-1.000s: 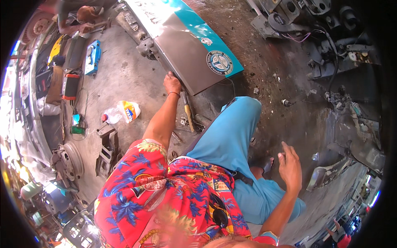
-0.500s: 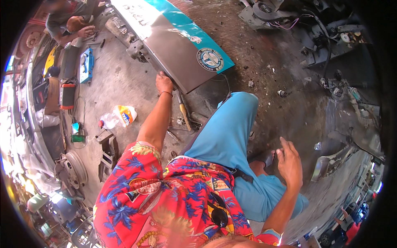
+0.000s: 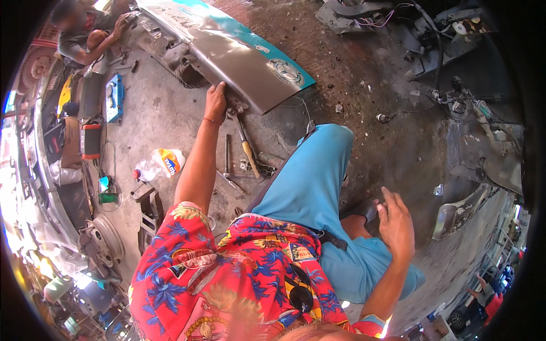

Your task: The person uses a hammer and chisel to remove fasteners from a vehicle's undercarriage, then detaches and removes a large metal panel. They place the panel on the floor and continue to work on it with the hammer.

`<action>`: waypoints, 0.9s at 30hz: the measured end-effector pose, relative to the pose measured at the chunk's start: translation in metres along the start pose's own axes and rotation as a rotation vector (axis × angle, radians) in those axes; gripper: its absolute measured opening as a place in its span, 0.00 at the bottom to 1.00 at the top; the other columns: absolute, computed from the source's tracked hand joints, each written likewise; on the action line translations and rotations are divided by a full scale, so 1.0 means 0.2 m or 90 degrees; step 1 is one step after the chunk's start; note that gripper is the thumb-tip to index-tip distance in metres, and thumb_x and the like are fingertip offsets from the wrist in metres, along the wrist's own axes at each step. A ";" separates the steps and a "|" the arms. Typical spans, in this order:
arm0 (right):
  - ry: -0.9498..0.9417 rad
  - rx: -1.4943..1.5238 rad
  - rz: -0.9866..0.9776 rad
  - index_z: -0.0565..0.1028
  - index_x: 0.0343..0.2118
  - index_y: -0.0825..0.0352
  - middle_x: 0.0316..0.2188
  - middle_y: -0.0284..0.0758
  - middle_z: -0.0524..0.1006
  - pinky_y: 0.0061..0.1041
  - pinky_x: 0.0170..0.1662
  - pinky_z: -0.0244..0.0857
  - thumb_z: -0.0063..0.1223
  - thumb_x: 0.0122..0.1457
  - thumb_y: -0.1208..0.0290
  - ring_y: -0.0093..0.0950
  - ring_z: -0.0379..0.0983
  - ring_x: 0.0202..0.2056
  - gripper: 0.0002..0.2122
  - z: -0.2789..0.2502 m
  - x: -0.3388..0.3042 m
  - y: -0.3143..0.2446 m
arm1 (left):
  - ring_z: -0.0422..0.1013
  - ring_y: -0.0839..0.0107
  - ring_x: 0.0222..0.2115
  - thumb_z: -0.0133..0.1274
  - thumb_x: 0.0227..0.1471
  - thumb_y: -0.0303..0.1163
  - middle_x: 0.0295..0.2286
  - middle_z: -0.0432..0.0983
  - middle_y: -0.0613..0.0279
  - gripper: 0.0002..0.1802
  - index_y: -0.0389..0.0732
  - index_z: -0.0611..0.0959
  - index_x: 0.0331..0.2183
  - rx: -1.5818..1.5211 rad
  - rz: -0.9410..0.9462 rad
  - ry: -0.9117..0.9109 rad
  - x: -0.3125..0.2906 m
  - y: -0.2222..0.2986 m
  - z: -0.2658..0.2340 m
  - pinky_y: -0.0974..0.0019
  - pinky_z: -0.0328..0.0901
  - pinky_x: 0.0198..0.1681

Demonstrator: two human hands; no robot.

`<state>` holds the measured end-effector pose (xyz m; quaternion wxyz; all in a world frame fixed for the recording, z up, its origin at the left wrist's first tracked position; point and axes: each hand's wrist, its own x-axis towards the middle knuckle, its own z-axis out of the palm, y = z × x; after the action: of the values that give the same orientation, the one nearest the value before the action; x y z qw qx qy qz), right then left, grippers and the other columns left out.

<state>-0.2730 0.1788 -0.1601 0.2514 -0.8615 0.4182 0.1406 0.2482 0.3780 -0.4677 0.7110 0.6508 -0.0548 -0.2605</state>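
Gripping a glossy panel (image 3: 242, 71), grey-brown, teal-edged, round emblem (image 3: 286, 73)

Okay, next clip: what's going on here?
The person's left hand holds the edge of a grey and teal panel, while the right hand hangs open, holding nothing. Another person's hand is near the panel's far end. A wooden-handled tool lies on the floor nearby.

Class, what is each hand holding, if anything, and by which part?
The left hand grips the grey-brown and teal panel by its left edge; the right hand holds nothing.
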 end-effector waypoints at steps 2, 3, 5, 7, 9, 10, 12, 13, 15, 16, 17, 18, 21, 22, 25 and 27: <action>0.007 -0.003 -0.004 0.74 0.63 0.66 0.53 0.45 0.78 0.45 0.53 0.74 0.53 0.69 0.72 0.48 0.79 0.50 0.20 -0.01 -0.01 0.00 | 0.74 0.72 0.30 0.49 0.71 0.35 0.30 0.78 0.63 0.15 0.35 0.85 0.42 0.033 0.003 -0.017 0.08 0.07 0.09 0.62 0.71 0.35; 0.010 -0.008 -0.007 0.74 0.63 0.66 0.53 0.45 0.78 0.45 0.53 0.74 0.53 0.70 0.72 0.49 0.79 0.50 0.20 -0.02 -0.01 0.00 | 0.73 0.71 0.30 0.49 0.70 0.34 0.28 0.77 0.63 0.14 0.35 0.85 0.42 0.043 0.035 -0.038 0.16 0.10 0.13 0.61 0.69 0.34; 0.016 -0.009 -0.013 0.74 0.63 0.66 0.54 0.45 0.78 0.46 0.53 0.73 0.53 0.70 0.71 0.50 0.78 0.51 0.20 -0.03 -0.01 -0.01 | 0.71 0.69 0.29 0.49 0.65 0.28 0.26 0.73 0.60 0.09 0.36 0.83 0.37 0.149 0.213 -0.063 0.32 0.14 0.24 0.59 0.66 0.33; 0.019 0.003 -0.001 0.74 0.63 0.66 0.55 0.45 0.77 0.46 0.53 0.73 0.52 0.70 0.71 0.51 0.78 0.51 0.20 -0.05 -0.01 -0.02 | 0.71 0.73 0.26 0.51 0.64 0.29 0.27 0.75 0.64 0.08 0.36 0.83 0.35 0.197 0.279 -0.108 0.45 0.21 0.29 0.63 0.67 0.29; 0.034 0.003 -0.027 0.74 0.63 0.67 0.53 0.45 0.77 0.43 0.52 0.73 0.53 0.69 0.73 0.47 0.79 0.49 0.20 -0.06 -0.02 -0.03 | 0.72 0.76 0.24 0.51 0.64 0.29 0.26 0.76 0.68 0.09 0.36 0.84 0.34 0.286 0.269 -0.140 0.52 0.33 0.34 0.64 0.68 0.26; 0.026 0.008 -0.010 0.74 0.63 0.67 0.53 0.45 0.77 0.42 0.52 0.73 0.53 0.69 0.75 0.46 0.80 0.48 0.20 -0.06 -0.03 -0.03 | 0.73 0.74 0.24 0.51 0.64 0.29 0.26 0.76 0.67 0.09 0.36 0.84 0.33 0.350 0.267 -0.147 0.52 0.39 0.37 0.63 0.70 0.26; 0.045 -0.032 -0.043 0.74 0.63 0.67 0.54 0.45 0.77 0.45 0.53 0.73 0.53 0.69 0.72 0.49 0.78 0.50 0.20 -0.06 -0.05 -0.03 | 0.77 0.70 0.24 0.51 0.64 0.28 0.24 0.77 0.64 0.10 0.36 0.84 0.32 0.278 0.187 -0.194 0.47 0.54 0.43 0.61 0.74 0.26; 0.038 -0.051 -0.038 0.73 0.63 0.67 0.55 0.45 0.77 0.46 0.53 0.74 0.53 0.70 0.71 0.51 0.78 0.51 0.20 -0.06 -0.06 -0.02 | 0.79 0.68 0.24 0.51 0.65 0.29 0.26 0.79 0.62 0.10 0.37 0.84 0.32 0.216 0.093 -0.178 0.43 0.61 0.48 0.60 0.75 0.26; 0.036 -0.056 -0.043 0.73 0.63 0.67 0.55 0.46 0.77 0.46 0.53 0.74 0.53 0.70 0.71 0.51 0.78 0.51 0.20 -0.05 -0.08 -0.01 | 0.80 0.65 0.24 0.51 0.67 0.31 0.27 0.80 0.61 0.11 0.37 0.84 0.33 0.077 -0.063 -0.120 0.36 0.73 0.57 0.59 0.77 0.26; 0.030 -0.061 -0.043 0.73 0.63 0.67 0.55 0.46 0.77 0.46 0.53 0.74 0.53 0.70 0.71 0.51 0.78 0.51 0.20 -0.05 -0.09 -0.01 | 0.80 0.65 0.25 0.51 0.67 0.31 0.28 0.80 0.60 0.12 0.37 0.84 0.34 0.086 -0.056 -0.118 0.32 0.77 0.60 0.58 0.77 0.26; 0.038 -0.043 -0.042 0.74 0.63 0.67 0.55 0.46 0.77 0.45 0.53 0.73 0.53 0.69 0.71 0.51 0.78 0.51 0.20 -0.04 -0.10 0.00 | 0.80 0.64 0.25 0.51 0.68 0.32 0.29 0.81 0.60 0.12 0.37 0.84 0.34 0.093 -0.058 -0.108 0.29 0.81 0.63 0.58 0.78 0.27; 0.045 -0.027 -0.043 0.74 0.63 0.66 0.54 0.46 0.77 0.45 0.53 0.73 0.53 0.69 0.72 0.50 0.78 0.50 0.20 -0.03 -0.10 0.00 | 0.81 0.63 0.26 0.51 0.69 0.33 0.29 0.81 0.60 0.12 0.37 0.84 0.35 0.081 -0.052 -0.091 0.27 0.82 0.66 0.57 0.79 0.28; 0.037 -0.012 -0.028 0.73 0.64 0.66 0.55 0.47 0.77 0.45 0.54 0.73 0.53 0.69 0.70 0.51 0.78 0.51 0.21 -0.02 -0.11 -0.01 | 0.84 0.60 0.34 0.52 0.66 0.35 0.36 0.84 0.55 0.14 0.33 0.85 0.39 0.099 -0.052 -0.105 0.28 0.82 0.68 0.55 0.82 0.36; 0.026 -0.010 -0.016 0.73 0.65 0.65 0.56 0.47 0.76 0.45 0.54 0.73 0.53 0.69 0.70 0.52 0.77 0.52 0.21 -0.02 -0.11 -0.02 | 0.83 0.60 0.31 0.52 0.68 0.38 0.34 0.83 0.56 0.15 0.35 0.84 0.39 0.090 -0.052 -0.105 0.28 0.80 0.68 0.56 0.81 0.34; 0.022 -0.007 -0.011 0.73 0.65 0.65 0.57 0.47 0.76 0.44 0.55 0.73 0.53 0.69 0.71 0.51 0.77 0.52 0.22 -0.04 -0.10 -0.03 | 0.82 0.62 0.30 0.52 0.69 0.47 0.33 0.83 0.58 0.17 0.42 0.84 0.39 0.081 -0.092 -0.117 0.34 0.73 0.72 0.56 0.74 0.29; 0.005 0.005 -0.014 0.73 0.65 0.66 0.57 0.47 0.77 0.43 0.56 0.73 0.53 0.70 0.72 0.50 0.77 0.53 0.21 -0.05 -0.09 -0.03 | 0.80 0.60 0.28 0.53 0.65 0.41 0.31 0.81 0.57 0.13 0.41 0.82 0.36 0.068 -0.041 -0.052 0.35 0.66 0.79 0.52 0.74 0.29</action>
<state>-0.2792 0.1886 -0.1415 0.2543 -0.8657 0.4103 0.1327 0.2824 0.2074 -0.3363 0.6638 0.6780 -0.0769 -0.3064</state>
